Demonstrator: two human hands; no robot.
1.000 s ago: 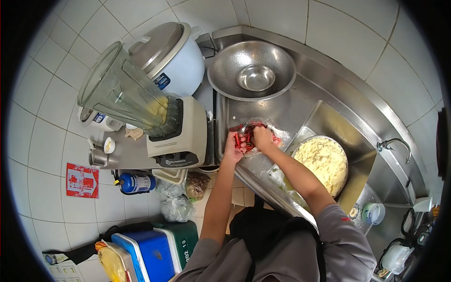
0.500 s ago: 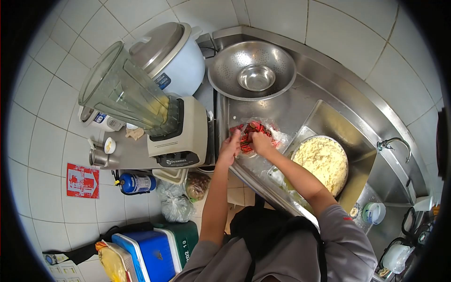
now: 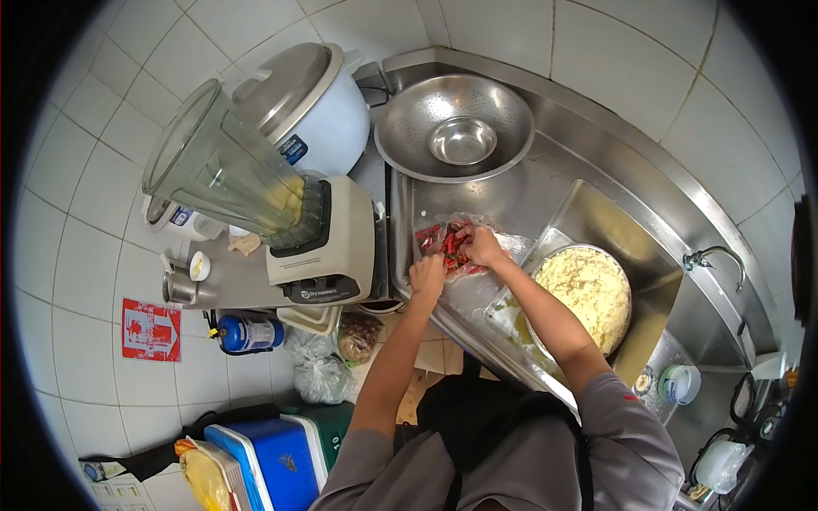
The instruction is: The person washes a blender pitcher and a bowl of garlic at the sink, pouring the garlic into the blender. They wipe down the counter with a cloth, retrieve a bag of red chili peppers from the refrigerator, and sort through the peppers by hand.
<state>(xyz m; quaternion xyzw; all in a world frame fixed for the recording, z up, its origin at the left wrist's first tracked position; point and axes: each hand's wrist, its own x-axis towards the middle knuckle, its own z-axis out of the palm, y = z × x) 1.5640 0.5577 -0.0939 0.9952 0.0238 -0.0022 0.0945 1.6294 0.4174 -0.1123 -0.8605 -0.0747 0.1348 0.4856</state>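
Note:
A clear plastic bag of red chilies (image 3: pixel 452 247) lies opened out on the steel counter. My left hand (image 3: pixel 428 275) is closed on the near left edge of the bag. At the bag's right side, my right hand (image 3: pixel 485 246) has its fingers curled down onto the chilies and plastic; its fingertips are partly hidden. To the right, a round pan of pale yellow crumbly food (image 3: pixel 584 298) sits in the sink basin (image 3: pixel 652 294).
Behind the bag stands a large steel colander (image 3: pixel 400 140) with a small metal bowl (image 3: pixel 463 140) inside. A blender (image 3: pixel 328 243) and a rice cooker (image 3: pixel 332 128) stand at the left. A faucet (image 3: pixel 716 255) is mounted at the right. Cooler boxes (image 3: pixel 277 456) sit below.
My right hand has shifted from the middle of the chilies to the bag's right side. My left hand has come down and right along the bag's near edge. The chilies are more spread out.

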